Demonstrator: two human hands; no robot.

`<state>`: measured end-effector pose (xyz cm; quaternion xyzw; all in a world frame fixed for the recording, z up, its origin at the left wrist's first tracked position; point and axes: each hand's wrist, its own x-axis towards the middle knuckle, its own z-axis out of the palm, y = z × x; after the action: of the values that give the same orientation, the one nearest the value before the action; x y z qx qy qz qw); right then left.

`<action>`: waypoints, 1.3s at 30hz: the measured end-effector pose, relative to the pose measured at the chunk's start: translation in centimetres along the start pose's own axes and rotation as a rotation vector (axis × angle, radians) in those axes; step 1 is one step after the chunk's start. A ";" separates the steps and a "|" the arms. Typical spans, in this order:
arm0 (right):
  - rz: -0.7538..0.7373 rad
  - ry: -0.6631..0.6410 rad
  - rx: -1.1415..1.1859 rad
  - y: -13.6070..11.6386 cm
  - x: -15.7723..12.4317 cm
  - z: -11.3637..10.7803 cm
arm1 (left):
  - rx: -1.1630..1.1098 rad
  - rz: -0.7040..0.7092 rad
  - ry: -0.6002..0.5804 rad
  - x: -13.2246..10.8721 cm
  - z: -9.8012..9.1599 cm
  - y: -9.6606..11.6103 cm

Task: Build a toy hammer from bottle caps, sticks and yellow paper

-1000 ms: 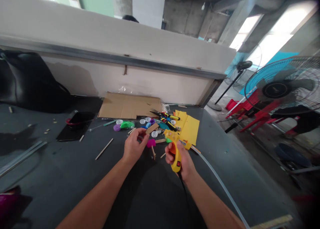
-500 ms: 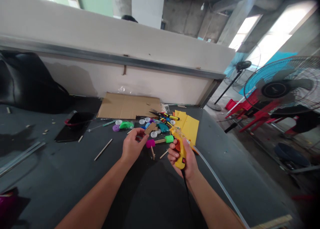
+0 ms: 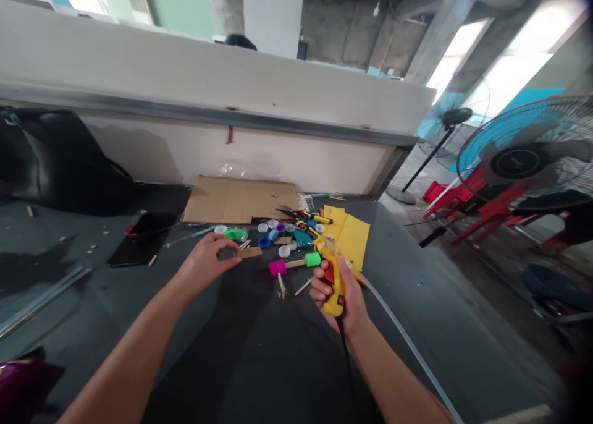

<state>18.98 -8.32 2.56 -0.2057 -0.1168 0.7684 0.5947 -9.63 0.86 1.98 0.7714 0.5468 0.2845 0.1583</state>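
Note:
My right hand [image 3: 340, 297] is wrapped round the grip of a yellow hot glue gun [image 3: 332, 269], nozzle pointing away over the dark table [image 3: 259, 350]. My left hand [image 3: 206, 264] pinches a small brown cardboard strip [image 3: 250, 252] by its left end, low over the table. Between the hands lies a stick piece with a magenta cap [image 3: 278, 267] and a green cap [image 3: 313, 259] on its ends. Several coloured bottle caps [image 3: 273, 233] lie just beyond.
A flat cardboard sheet [image 3: 238, 199] leans at the back wall, yellow paper [image 3: 349, 231] right of the caps. A black phone [image 3: 138, 243] and loose wooden sticks lie at left. A long pale tube [image 3: 407, 347] runs along the table's right edge. Fans and red chairs stand beyond.
My left hand moved left with the cardboard strip, away from the magenta cap. The right hand has turned the glue gun from a sideways tilt to more upright and stays in place.

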 end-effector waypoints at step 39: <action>0.021 0.018 -0.037 0.0 -0.7 0.5 | 0.448 -0.237 0.294 -6.8 -0.8 0.3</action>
<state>18.88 -8.92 3.15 -0.2249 -0.1237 0.7704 0.5837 -11.50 -5.69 0.92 0.6683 0.6995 0.2448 -0.0649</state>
